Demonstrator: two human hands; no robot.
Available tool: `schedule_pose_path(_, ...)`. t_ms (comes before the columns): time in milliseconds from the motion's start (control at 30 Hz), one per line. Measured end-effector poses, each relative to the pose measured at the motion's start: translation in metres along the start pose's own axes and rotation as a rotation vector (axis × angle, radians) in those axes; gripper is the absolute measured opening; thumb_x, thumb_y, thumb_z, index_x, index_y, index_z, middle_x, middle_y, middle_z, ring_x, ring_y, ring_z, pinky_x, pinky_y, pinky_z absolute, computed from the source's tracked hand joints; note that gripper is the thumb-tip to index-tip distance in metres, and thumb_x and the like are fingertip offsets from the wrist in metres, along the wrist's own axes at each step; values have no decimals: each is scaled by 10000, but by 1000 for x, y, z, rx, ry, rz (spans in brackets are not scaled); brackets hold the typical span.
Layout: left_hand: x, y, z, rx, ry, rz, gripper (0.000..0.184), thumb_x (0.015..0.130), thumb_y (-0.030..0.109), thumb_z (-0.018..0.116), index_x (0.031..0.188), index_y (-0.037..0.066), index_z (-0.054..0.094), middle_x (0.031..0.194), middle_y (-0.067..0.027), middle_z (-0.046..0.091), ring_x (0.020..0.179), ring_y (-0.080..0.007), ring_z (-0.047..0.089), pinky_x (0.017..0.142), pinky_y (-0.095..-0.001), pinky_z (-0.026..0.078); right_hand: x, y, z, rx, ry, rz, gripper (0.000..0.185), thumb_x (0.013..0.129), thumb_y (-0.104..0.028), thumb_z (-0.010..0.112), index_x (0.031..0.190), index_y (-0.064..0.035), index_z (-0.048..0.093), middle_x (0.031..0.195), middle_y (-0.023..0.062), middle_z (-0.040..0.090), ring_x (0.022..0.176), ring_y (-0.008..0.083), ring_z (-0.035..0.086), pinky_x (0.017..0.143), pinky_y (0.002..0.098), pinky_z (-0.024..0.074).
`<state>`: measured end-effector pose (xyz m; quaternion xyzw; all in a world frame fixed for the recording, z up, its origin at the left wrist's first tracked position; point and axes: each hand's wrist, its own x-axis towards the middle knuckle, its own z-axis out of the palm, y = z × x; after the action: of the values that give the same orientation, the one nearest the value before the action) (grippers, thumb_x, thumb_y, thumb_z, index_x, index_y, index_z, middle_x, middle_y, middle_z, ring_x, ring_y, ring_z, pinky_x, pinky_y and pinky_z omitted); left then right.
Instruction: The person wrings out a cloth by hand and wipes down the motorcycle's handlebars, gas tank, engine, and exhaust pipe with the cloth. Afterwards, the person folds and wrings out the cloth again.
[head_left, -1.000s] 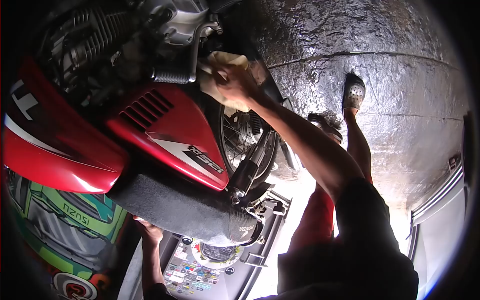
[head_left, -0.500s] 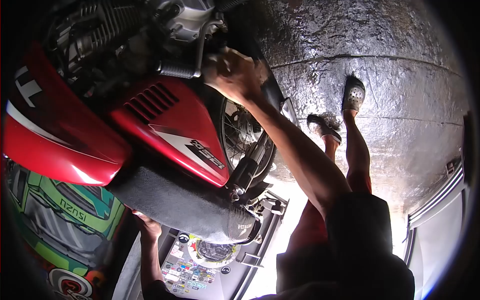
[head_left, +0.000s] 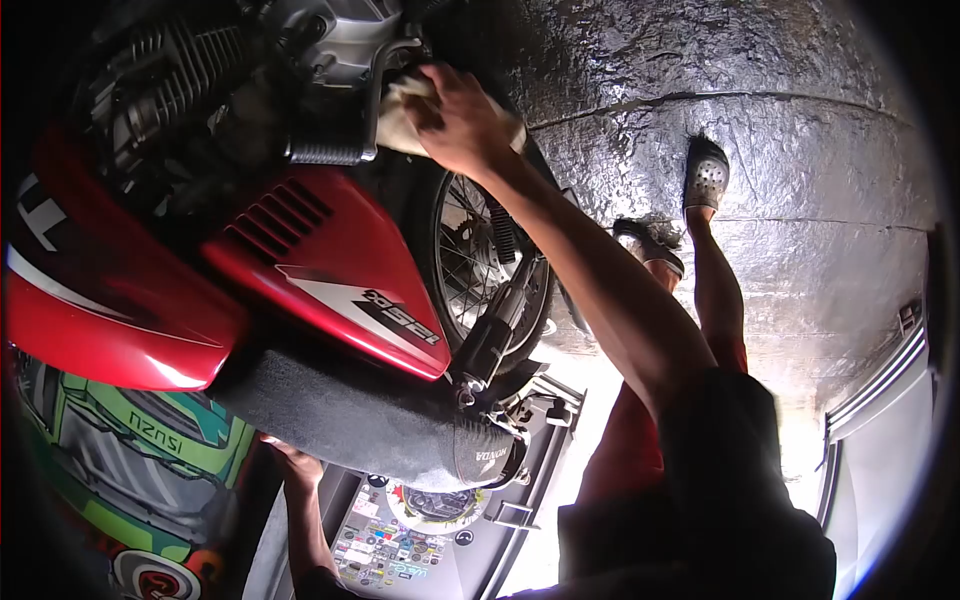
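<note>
A red Honda motorcycle [head_left: 330, 250] fills the left half, appearing upside down. My right hand [head_left: 462, 125] is closed around a pale cloth [head_left: 402, 125]. The cloth lies just beside the metal lever [head_left: 376, 95] and the ribbed footpeg [head_left: 328, 152], in front of the rear wheel [head_left: 465, 255]. Whatever part the cloth presses on is hidden behind it. My left hand [head_left: 300, 468] rests against the far edge of the dark grey seat [head_left: 350, 405], its visible fingers stretched along that edge. Some of those fingers are hidden.
My feet in perforated clogs [head_left: 708, 175] stand on a shiny, wet-looking floor [head_left: 800, 150]. Behind the seat are a green Isuzu picture [head_left: 150, 430] and a sticker-covered panel [head_left: 395, 545]. The exhaust silencer [head_left: 490, 345] sticks out near my right forearm. A metal frame [head_left: 880, 385] stands at far right.
My right hand has moved up in the picture, and the cloth in it shows more clearly. The view has shifted slightly. My left hand stays at the seat edge.
</note>
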<state>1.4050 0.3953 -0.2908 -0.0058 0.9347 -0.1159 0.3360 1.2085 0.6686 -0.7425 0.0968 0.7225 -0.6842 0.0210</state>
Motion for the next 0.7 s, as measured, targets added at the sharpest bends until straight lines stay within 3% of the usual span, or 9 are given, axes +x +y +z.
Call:
schedule_pose_path(100,-5,-7,0,79,-75,-19,780,1061,603,197,1514,-27,265,1439,-278,452,1301,-421,489,1110,-510,353,-4,23,40,-35,134,66,258,963,-240,614,1119,-47,547,936,180,677,840,367,672,734,477,549)
schedule_pose_path(133,-1,-4,-4,77,-97,-55,780,1062,601,193,1511,-32,270,1441,-282,450,1300,-422,490,1110,-508,355,-11,-4,15,15,-72,317,280,979,-264,583,1156,-54,525,934,175,667,867,380,673,729,485,544)
schedule_pose_path(300,42,49,-9,-275,139,-168,798,1061,600,153,1496,-57,282,1438,-305,451,1258,-433,527,1112,-502,349,-83,5,-37,396,-498,426,324,970,-99,539,1272,-124,654,1268,137,651,1093,263,645,943,370,522)
schedule_pose_path(367,39,46,-12,-319,132,-228,735,1073,552,192,1449,-61,342,1370,-278,517,1194,-407,570,1068,-487,389,-96,-5,-85,221,-631,636,285,959,-114,601,1226,-134,699,1125,160,703,973,313,682,920,384,533)
schedule_pose_path(400,30,31,-17,-281,59,-261,668,1085,504,239,1406,-59,401,1304,-245,582,1139,-378,604,1023,-472,431,-121,2,-108,92,-371,136,263,911,-188,661,1154,-112,727,1081,182,719,997,345,697,858,418,551)
schedule_pose_path(500,3,14,-4,-259,-18,-394,711,1082,532,216,1408,-78,381,1288,-295,580,1143,-422,602,1042,-487,415,-141,20,-175,-136,-212,-225,210,915,-196,700,1053,-38,707,879,153,680,831,323,668,773,398,570)
schedule_pose_path(533,-3,11,-1,-263,-7,-451,765,1074,570,181,1431,-88,341,1313,-335,546,1172,-458,583,1074,-502,387,-166,37,-177,323,5,246,299,980,-277,642,1107,-7,664,866,112,668,802,256,658,695,391,571)
schedule_pose_path(600,6,30,-12,120,16,-273,707,1091,517,192,1405,-91,371,1288,-332,568,1132,-453,606,1035,-503,416,-118,11,-227,1120,-216,557,168,931,-109,620,1004,36,664,913,130,693,782,207,683,756,367,581)
schedule_pose_path(700,24,52,-22,295,92,-80,548,1119,345,233,1337,-113,439,1218,-349,602,1068,-451,635,979,-499,455,-75,-38,-253,1378,-33,664,250,987,-223,563,942,0,666,829,105,683,761,175,676,725,310,566)
